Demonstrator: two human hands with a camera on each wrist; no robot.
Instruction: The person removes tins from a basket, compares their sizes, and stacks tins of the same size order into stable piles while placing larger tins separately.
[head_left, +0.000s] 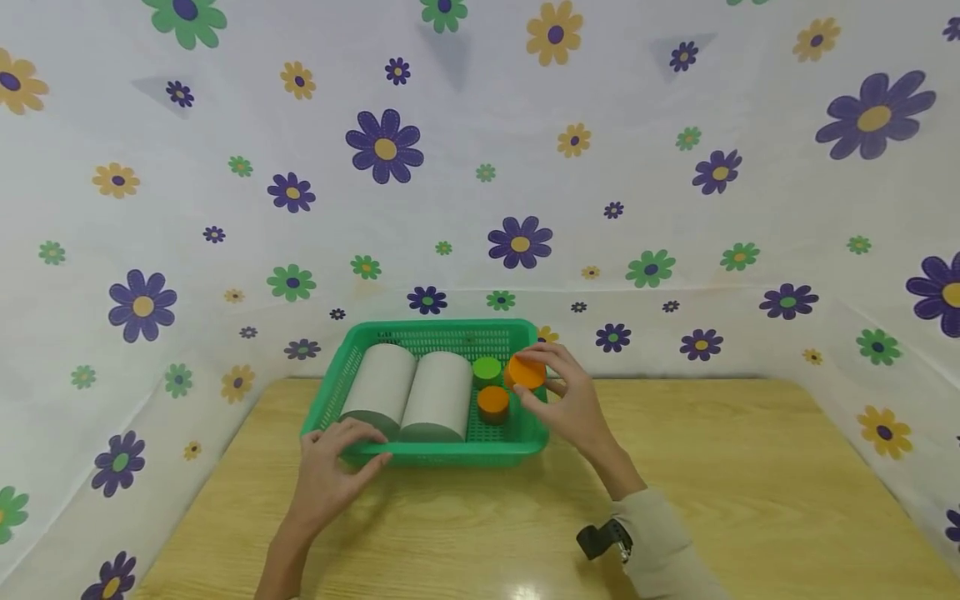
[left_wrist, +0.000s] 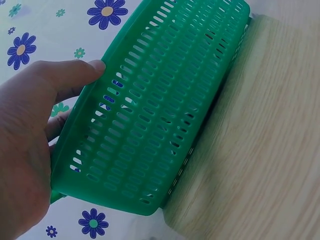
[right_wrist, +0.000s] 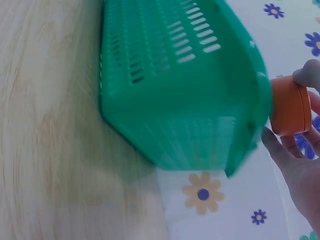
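Note:
A green plastic basket (head_left: pixel 465 450) with slotted walls stands on the wooden table. My left hand (head_left: pixel 333 467) grips its front rim near the left corner; in the left wrist view the thumb (left_wrist: pixel 75 75) lies along the rim with other fingers behind it. Over the basket's right side, my right hand (head_left: pixel 566 400) holds an orange round container (head_left: pixel 526 372) between thumb and fingers, seen at rim height in the right wrist view. Two white rolls (head_left: pixel 437 396) lie side by side in the basket's left and middle. Beside them sit a green-topped round container (head_left: pixel 487 372) and another orange-topped one (head_left: pixel 492 403).
The table (head_left: pixel 720 475) extends in front of the basket and to both sides. A white cloth (head_left: pixel 450 208) with printed flowers hangs behind and around it. A black strap (head_left: pixel 600 540) with a buckle hangs at the right sleeve (head_left: pixel 660 542).

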